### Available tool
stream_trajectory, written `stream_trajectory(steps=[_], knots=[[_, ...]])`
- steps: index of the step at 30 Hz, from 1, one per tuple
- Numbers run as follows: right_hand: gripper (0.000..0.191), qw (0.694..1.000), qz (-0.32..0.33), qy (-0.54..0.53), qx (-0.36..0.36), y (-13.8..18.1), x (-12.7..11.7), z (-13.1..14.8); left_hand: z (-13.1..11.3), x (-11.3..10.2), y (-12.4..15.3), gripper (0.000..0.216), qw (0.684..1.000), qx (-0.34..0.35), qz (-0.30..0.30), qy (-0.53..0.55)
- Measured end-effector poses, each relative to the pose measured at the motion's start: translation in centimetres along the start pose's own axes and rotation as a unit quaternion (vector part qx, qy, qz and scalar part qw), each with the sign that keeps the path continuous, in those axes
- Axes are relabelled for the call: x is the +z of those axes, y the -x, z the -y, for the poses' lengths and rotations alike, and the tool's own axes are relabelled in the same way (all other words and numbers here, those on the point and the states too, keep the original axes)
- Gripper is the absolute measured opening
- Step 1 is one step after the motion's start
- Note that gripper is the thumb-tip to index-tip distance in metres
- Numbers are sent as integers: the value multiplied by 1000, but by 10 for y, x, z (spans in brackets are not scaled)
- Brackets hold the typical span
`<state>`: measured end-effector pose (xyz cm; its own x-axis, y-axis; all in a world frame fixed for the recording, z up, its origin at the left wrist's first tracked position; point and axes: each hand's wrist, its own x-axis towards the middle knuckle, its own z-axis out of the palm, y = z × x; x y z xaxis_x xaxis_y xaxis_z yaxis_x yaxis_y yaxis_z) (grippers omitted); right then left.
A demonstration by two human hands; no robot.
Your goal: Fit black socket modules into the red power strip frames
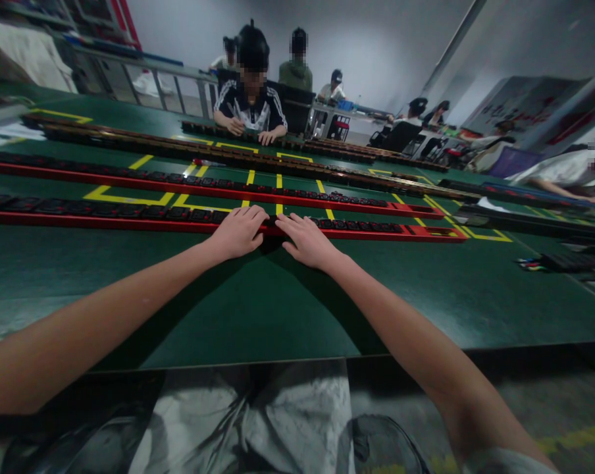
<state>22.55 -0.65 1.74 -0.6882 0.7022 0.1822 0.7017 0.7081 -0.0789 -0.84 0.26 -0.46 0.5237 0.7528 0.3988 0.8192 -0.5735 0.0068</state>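
A long red power strip (357, 234) with a row of black socket modules lies across the green table in front of me. My left hand (238, 232) is on it near the middle, fingers bent over the modules and thumb at the near side. Close to its right, my right hand (305, 240) grips the same strip, with its fingertips on the black modules and its thumb low at the near edge. A small gap separates the two hands. Whatever lies beneath the fingertips is hidden. Just beyond runs a second red power strip (302, 195), parallel to the first.
Long brown-black rails (179, 146) lie farther back on the green table (218, 316), which has yellow tape markings (124, 197). A person (251, 99) works opposite. At the right are dark rails (534, 220) and a black piece with coloured wires (532, 264). Others sit behind.
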Motion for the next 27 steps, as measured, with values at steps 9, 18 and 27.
stream_trajectory(steps=[9, 18, 27], knots=[[61, 1000, -3, -14, 18, -2, 3, 1, 1, 1, 0, 40, 1000, -5, 6, 2], [61, 1000, -3, -11, 11, 1, 3, 1, 1, 1, 0, 39, 1000, -7, 7, 1], [62, 1000, 1, -16, 17, 1, 3, 3, 0, 1, 0, 39, 1000, -3, 6, -2]])
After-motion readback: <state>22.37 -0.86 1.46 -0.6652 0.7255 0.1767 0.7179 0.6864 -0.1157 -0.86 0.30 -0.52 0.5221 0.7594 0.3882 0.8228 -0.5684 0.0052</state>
